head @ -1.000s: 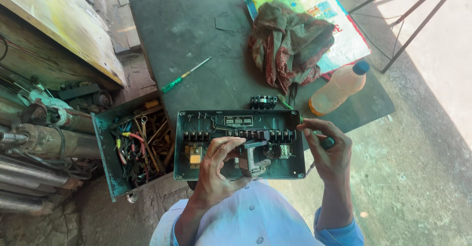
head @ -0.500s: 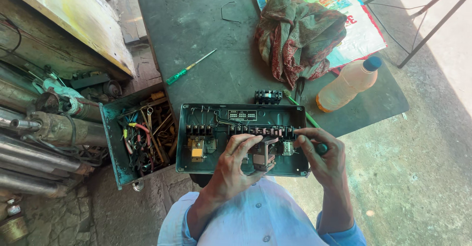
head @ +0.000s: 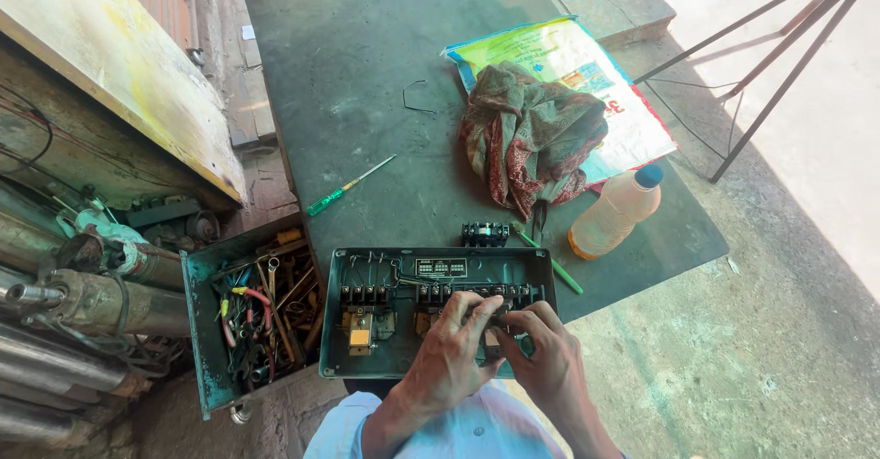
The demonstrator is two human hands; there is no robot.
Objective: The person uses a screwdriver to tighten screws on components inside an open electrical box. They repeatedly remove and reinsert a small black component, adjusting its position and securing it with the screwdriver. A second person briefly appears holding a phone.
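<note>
At the near edge of the dark green metal table (head: 367, 74) lies an open, shallow green metal control box (head: 367, 353), holding a row of black terminal blocks along its far wall, thin wires and a yellowish component in its near left corner. Both hands work inside its right half: the left hand (head: 454, 353) and the right hand (head: 541, 353) meet with fingers bent together over a small grey part that they mostly hide, so what each pinches is hard to make out. Left of the box, lower than the table, an open rusty green toolbox (head: 206, 367) is crammed with pliers, spanners and red and yellow wire. Just beyond the control box sits a small black connector block (head: 484, 233); right of it stands a plastic bottle of pale orange liquid with a blue cap (head: 614, 213), beside a crumpled red-green cloth (head: 527, 138) on a printed sack (head: 568, 55). A green-handled screwdriver (head: 348, 187) lies farther left
</note>
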